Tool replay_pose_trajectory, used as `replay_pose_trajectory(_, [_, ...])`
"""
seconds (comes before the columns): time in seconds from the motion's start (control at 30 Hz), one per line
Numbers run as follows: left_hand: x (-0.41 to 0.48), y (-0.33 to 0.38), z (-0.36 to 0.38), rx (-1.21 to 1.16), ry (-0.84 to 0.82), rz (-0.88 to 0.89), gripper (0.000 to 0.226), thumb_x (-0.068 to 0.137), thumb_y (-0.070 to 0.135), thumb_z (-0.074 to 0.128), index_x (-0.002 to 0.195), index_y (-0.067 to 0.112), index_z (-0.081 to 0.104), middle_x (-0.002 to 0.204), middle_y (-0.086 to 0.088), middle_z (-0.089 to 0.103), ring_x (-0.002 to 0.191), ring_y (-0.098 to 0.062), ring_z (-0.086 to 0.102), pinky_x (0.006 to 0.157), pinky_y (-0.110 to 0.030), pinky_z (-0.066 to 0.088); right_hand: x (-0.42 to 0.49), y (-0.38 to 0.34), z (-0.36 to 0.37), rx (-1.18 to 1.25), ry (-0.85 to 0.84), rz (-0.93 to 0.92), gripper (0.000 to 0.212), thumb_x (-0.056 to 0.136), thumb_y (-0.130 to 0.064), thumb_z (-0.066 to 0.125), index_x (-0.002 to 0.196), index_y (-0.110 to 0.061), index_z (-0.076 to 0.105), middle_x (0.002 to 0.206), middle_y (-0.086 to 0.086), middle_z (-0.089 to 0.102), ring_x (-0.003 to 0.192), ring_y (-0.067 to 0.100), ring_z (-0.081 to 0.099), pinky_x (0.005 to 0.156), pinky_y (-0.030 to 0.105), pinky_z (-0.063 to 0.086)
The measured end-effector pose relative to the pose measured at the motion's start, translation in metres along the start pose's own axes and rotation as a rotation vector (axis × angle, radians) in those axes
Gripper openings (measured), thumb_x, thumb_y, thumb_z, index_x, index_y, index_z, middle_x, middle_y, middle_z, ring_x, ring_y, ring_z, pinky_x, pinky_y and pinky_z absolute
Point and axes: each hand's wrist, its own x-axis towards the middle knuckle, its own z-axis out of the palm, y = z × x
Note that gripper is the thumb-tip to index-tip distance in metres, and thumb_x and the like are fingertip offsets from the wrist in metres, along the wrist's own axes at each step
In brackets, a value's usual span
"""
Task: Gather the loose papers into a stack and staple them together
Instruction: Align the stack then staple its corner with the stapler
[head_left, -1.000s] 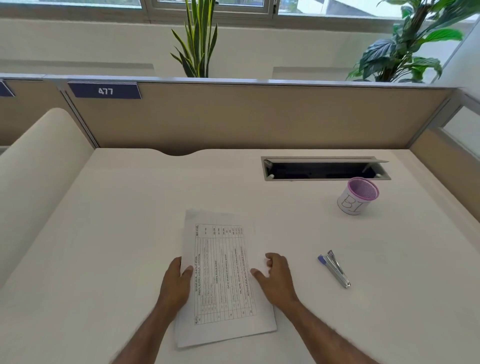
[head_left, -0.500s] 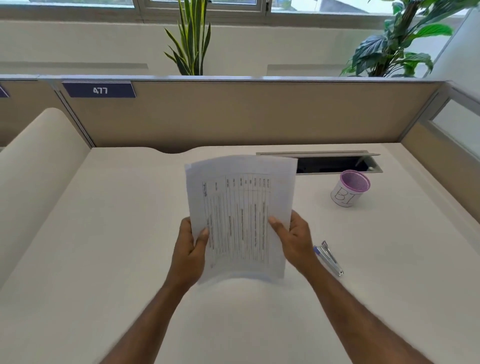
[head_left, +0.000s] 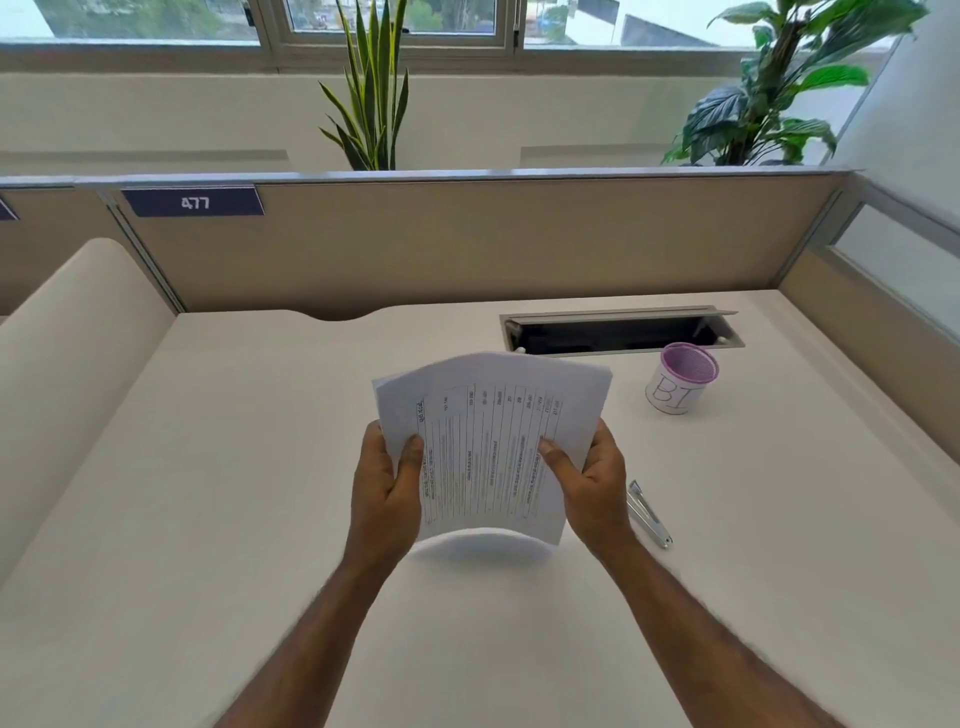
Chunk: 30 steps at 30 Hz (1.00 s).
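Note:
A stack of white papers (head_left: 488, 447) with a printed table on the top sheet is held upright over the middle of the desk, its lower edge just above the surface. My left hand (head_left: 387, 488) grips its left edge, thumb on the front. My right hand (head_left: 592, 480) grips its right edge the same way. The sheets bow slightly and their top edges are a little uneven. A metal stapler (head_left: 649, 517) lies flat on the desk just right of my right hand, partly hidden by it.
A purple-rimmed mesh cup (head_left: 680, 384) marked "BI" stands at the back right. Behind it is an open cable hatch (head_left: 621, 332) in the white desk (head_left: 234, 493). Beige partition walls (head_left: 467, 244) close the back and right side.
The papers lay flat on the desk under both hands a second ago. Both hands have lifted them upright, and the stack has since sunk a little toward the desk.

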Motion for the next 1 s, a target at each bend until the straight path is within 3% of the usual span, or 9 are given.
replay_pose_trajectory(0.1, [0.0, -0.001, -0.003, -0.001, -0.007, -0.032, 0.01, 0.09, 0.031, 0.046, 0.099, 0.028, 0.049, 0.102, 0.001, 0.063, 0.09, -0.015, 0.065, 0.07, -0.031, 0.057, -0.002, 0.003, -0.003, 0.02, 0.062, -0.033, 0.03, 0.08, -0.021, 0.067, 0.104, -0.027, 0.05, 0.105, 0.002, 0.067, 0.092, 0.018, 0.069, 0.074, 0.03, 0.061])
replay_pose_trajectory(0.17, [0.0, -0.001, -0.005, -0.002, 0.004, -0.042, 0.01, 0.091, 0.031, 0.046, 0.099, 0.026, 0.05, 0.102, -0.002, 0.063, 0.09, -0.017, 0.063, 0.073, -0.037, 0.055, -0.002, 0.005, -0.005, 0.037, 0.108, -0.044, 0.023, 0.081, -0.019, 0.066, 0.099, -0.025, 0.053, 0.1, 0.005, 0.068, 0.089, 0.019, 0.068, 0.074, 0.031, 0.058])
replay_pose_trajectory(0.33, [0.003, 0.01, -0.002, 0.002, 0.024, 0.017, 0.021, 0.095, 0.033, 0.041, 0.099, 0.019, 0.056, 0.091, -0.001, 0.065, 0.079, -0.012, 0.063, 0.065, -0.036, 0.053, -0.003, 0.008, -0.001, 0.121, 0.04, 0.024, 0.016, 0.096, -0.006, 0.053, 0.1, -0.021, 0.055, 0.1, 0.0, 0.07, 0.088, 0.012, 0.07, 0.074, 0.032, 0.059])
replay_pose_trajectory(0.5, [0.015, 0.035, 0.003, -0.003, 0.141, 0.14, 0.022, 0.099, 0.026, 0.038, 0.087, 0.025, 0.056, 0.074, 0.013, 0.06, 0.065, -0.001, 0.054, 0.053, -0.016, 0.044, -0.005, 0.004, -0.003, 0.133, -0.008, 0.036, 0.017, 0.098, -0.008, 0.048, 0.104, -0.022, 0.058, 0.095, -0.012, 0.074, 0.089, 0.015, 0.071, 0.071, 0.031, 0.061])
replay_pose_trajectory(0.63, [0.022, 0.041, -0.001, 0.066, 0.22, 0.16, 0.021, 0.098, 0.025, 0.043, 0.088, 0.029, 0.061, 0.077, 0.012, 0.062, 0.068, 0.004, 0.056, 0.055, -0.011, 0.043, -0.006, 0.004, -0.005, 0.078, -0.029, 0.041, 0.012, 0.096, -0.018, 0.053, 0.104, -0.023, 0.061, 0.097, -0.006, 0.074, 0.091, 0.023, 0.072, 0.073, 0.038, 0.062])
replay_pose_trajectory(0.73, [0.025, 0.042, -0.002, 0.08, 0.247, 0.119, 0.023, 0.1, 0.023, 0.046, 0.086, 0.033, 0.062, 0.077, 0.025, 0.068, 0.071, 0.007, 0.059, 0.059, -0.01, 0.047, -0.003, -0.004, -0.008, 0.034, -0.06, 0.036, 0.017, 0.087, -0.029, 0.059, 0.103, -0.024, 0.062, 0.099, -0.003, 0.074, 0.091, 0.028, 0.072, 0.071, 0.037, 0.063])
replay_pose_trajectory(0.87, [0.026, 0.054, -0.006, 0.167, 0.162, 0.168, 0.025, 0.099, 0.019, 0.049, 0.084, 0.034, 0.062, 0.083, 0.033, 0.068, 0.079, 0.007, 0.061, 0.063, -0.007, 0.046, 0.004, -0.038, -0.017, -0.116, 0.018, -0.149, 0.036, 0.077, -0.045, 0.071, 0.105, -0.025, 0.058, 0.101, -0.002, 0.07, 0.096, 0.015, 0.067, 0.085, 0.03, 0.056])
replay_pose_trajectory(0.93, [0.026, 0.065, -0.006, 0.205, 0.112, 0.22, 0.021, 0.097, 0.023, 0.05, 0.085, 0.034, 0.064, 0.083, 0.024, 0.07, 0.08, 0.005, 0.062, 0.064, -0.007, 0.046, 0.01, -0.069, -0.024, -0.325, 0.086, -0.36, 0.043, 0.079, -0.04, 0.071, 0.112, -0.016, 0.057, 0.11, 0.001, 0.066, 0.106, 0.013, 0.061, 0.096, 0.023, 0.047])
replay_pose_trajectory(1.0, [0.025, 0.075, -0.001, 0.251, 0.029, 0.266, 0.018, 0.094, 0.024, 0.05, 0.088, 0.028, 0.066, 0.087, 0.018, 0.07, 0.081, 0.002, 0.062, 0.065, -0.007, 0.046, 0.015, -0.108, -0.027, -0.484, -0.016, -0.479, 0.043, 0.081, -0.034, 0.072, 0.115, -0.012, 0.06, 0.11, 0.0, 0.066, 0.104, 0.011, 0.061, 0.094, 0.021, 0.047])
